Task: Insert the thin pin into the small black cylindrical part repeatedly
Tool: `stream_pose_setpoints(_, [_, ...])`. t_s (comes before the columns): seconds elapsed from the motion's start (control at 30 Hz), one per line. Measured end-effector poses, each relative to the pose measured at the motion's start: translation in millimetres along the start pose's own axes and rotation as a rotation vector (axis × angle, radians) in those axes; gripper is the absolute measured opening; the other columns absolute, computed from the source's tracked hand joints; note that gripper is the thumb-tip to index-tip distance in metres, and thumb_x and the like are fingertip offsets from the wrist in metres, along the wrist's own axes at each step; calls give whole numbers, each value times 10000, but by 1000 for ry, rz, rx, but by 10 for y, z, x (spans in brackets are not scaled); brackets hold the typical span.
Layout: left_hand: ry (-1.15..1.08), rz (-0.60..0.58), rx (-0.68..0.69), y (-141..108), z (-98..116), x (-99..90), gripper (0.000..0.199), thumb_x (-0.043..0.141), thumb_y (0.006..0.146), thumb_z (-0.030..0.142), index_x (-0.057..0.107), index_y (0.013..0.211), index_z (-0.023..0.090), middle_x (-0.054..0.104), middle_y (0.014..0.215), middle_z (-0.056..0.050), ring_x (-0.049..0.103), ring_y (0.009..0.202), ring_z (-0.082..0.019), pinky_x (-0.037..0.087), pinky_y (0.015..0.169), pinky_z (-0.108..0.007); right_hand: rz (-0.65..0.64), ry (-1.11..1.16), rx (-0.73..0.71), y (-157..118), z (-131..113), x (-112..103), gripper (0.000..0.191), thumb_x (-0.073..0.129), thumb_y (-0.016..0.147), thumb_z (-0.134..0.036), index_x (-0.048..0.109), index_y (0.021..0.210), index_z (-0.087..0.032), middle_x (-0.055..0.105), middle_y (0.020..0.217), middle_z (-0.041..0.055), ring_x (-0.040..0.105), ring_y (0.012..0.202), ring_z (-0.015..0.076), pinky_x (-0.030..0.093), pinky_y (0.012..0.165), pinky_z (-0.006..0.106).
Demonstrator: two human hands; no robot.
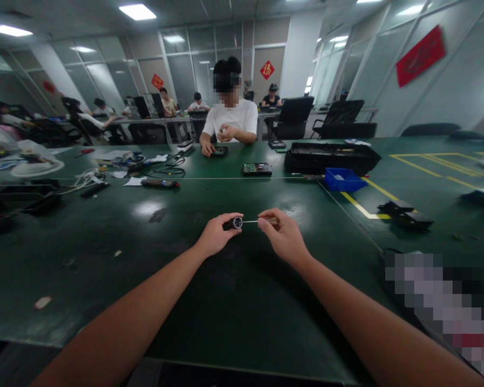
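Observation:
Above the green table, my left hand (215,236) is closed around a small black cylinder (234,222). The cylinder's round, hollow-looking end with a pale rim faces me, and its exact kind cannot be made out. My right hand (286,239) grips a screwdriver (250,221) by its brownish handle, mostly hidden by the fingers. The thin metal shaft points left and reaches the cylinder's side; whether the tip touches it or passes behind is unclear.
Across the green table (201,333) a person in a white shirt (230,121) handles a small device. A circuit-board drive (257,169), a black tray (333,158) and a blue bin (344,179) lie beyond my hands. Cables (84,180) and an electric screwdriver-like tool (160,183) are left.

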State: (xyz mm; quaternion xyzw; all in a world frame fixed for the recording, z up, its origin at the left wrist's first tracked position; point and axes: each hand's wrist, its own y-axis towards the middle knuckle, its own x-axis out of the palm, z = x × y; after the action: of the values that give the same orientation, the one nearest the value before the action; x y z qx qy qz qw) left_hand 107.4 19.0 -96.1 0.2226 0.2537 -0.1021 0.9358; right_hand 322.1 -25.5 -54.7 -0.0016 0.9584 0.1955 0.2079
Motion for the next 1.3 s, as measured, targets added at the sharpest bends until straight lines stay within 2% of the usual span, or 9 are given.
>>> stream_pose_setpoints(0.17, [-16,0,-26,8,8,5,444,751,785,178,685,1218,251,689,1240,-45,618,1166,-224,415,1086,-401,-7,28,78,13,16,17,366,408,991,-482,648,966,-207,608,616,-7,587,574,157,454,577,286])
stream_pose_setpoints(0.3, [-33,22,-51,17,3,8,476,772,766,185,673,1229,233,702,1208,-56,640,1122,-230,450,1044,-402,21,47,69,14,22,17,249,529,925,-375,600,1096,-208,655,725,-1,628,670,168,471,629,288])
stream_pose_setpoints(0.47, [-14,25,-51,13,12,9,422,783,763,199,700,1176,233,712,1182,-49,645,1107,-231,446,1049,-409,13,37,78,-13,2,10,275,459,958,-450,611,949,-221,614,705,-6,598,657,163,466,629,292])
stream_pose_setpoints(0.7, [14,48,-19,-3,39,14,426,765,794,228,690,1212,235,703,1210,-54,637,1141,-240,439,1069,-416,167,323,124,41,92,89,272,625,867,-451,625,919,-184,683,833,53,659,775,183,539,787,355])
stream_pose_setpoints(0.8, [70,59,23,-11,100,-7,418,752,811,228,684,1223,234,700,1223,-54,631,1158,-237,432,1075,-413,196,458,187,71,146,120,311,628,861,-488,643,903,-181,677,806,47,658,741,180,552,775,364])
stream_pose_setpoints(0.93, [173,28,180,-15,212,-47,369,729,845,249,683,1212,248,698,1232,-45,618,1165,-231,410,1075,-428,207,599,333,122,211,82,312,554,904,-503,612,878,-197,641,718,39,643,652,184,568,712,369])
stream_pose_setpoints(1.03, [229,-19,183,-10,252,-60,355,721,855,283,683,1208,255,705,1211,-47,624,1137,-249,409,1056,-451,156,598,428,155,250,24,295,497,927,-482,584,831,-217,618,675,46,629,610,199,585,699,398])
stream_pose_setpoints(1.17, [241,-29,98,-6,224,-50,390,745,828,264,683,1212,243,714,1174,-54,636,1093,-257,450,993,-421,263,535,357,147,253,8,258,560,901,-473,589,859,-220,639,762,51,633,660,190,584,684,373])
stream_pose_setpoints(1.3, [228,-24,86,-10,182,-27,410,744,828,279,675,1231,252,705,1203,-48,635,1111,-259,450,1007,-421,214,411,259,107,227,37,328,544,907,-525,614,921,-205,665,827,58,654,731,191,571,701,351])
